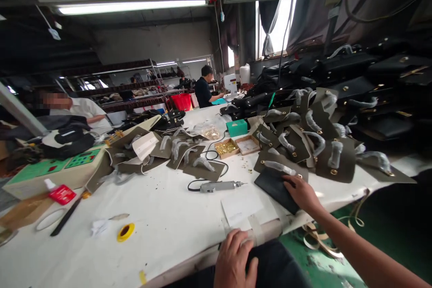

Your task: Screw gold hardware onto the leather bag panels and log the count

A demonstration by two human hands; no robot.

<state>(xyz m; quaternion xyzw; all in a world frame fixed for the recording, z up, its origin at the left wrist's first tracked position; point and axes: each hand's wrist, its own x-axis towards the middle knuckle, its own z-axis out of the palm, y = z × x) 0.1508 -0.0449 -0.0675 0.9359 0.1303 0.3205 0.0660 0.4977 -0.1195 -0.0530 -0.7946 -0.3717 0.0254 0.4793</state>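
Observation:
My left hand [234,256] is at the table's front edge, fingers loosely spread, with nothing in them. My right hand [302,193] reaches over a black leather-like panel [275,187], its fingers touching the panel near the end of a plastic-wrapped handle [276,166]. That handle is fixed to a dark olive bag piece [263,160] lying just behind. The fingers look stretched out, though their undersides are hidden. Left of the black panel lie a white paper sheet [241,209] and a grey corded electric screwdriver [221,186].
More olive pieces with wrapped handles [317,144] crowd the right side; others [202,166] lie mid-left. Small boxes of brass fittings [225,148] stand centrally. Tape [126,232], a red bottle [62,192] and a control box [57,171] are left. Two people [204,87] work beyond.

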